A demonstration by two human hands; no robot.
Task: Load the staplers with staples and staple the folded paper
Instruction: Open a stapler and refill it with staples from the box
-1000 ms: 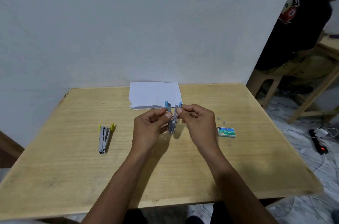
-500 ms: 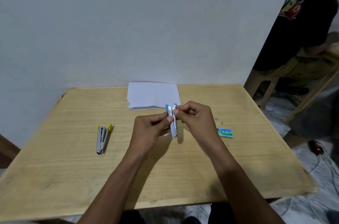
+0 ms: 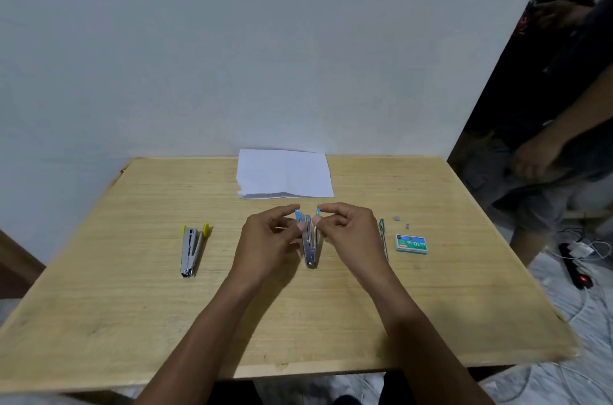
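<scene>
You have 3 staplers on the desk (image 3: pixel 331 321), 1 folded paper, 1 staple box and 2 loose staple bits.

The blue-tipped stapler (image 3: pixel 310 247) sits between your 2 hands at the middle of the desk. It is spread in a narrow V, with its hinge end at 6 o'clock, toward you, and its 2 blue tips at 12 o'clock. Whether the hinge end touches the desk, you cannot tell from this view.

Your left grip (image 3: pixel 265 240) is clamped on the V's left arm, thumb and forefinger pinching it just below the blue tip, with the other fingers curled. Your right grip (image 3: pixel 353 232) pinches the right arm the same way, at the same height. The 2 grips almost meet, with only the stapler between them.

The yellow-tipped stapler (image 3: pixel 192 250) lies at 9 o'clock from your hands, well apart, also spread in a V. The green-tipped stapler (image 3: pixel 383 240) lies at 3 o'clock, just beside your right wrist and partly hidden by it. The staple box (image 3: pixel 411 243) lies further out at 3 o'clock, and the staple bits (image 3: pixel 397 218) lie just beyond it. The folded paper (image 3: pixel 285 174) lies at 12 o'clock, near the blue tips but apart from them, against the wall (image 3: pixel 232 56).
</scene>
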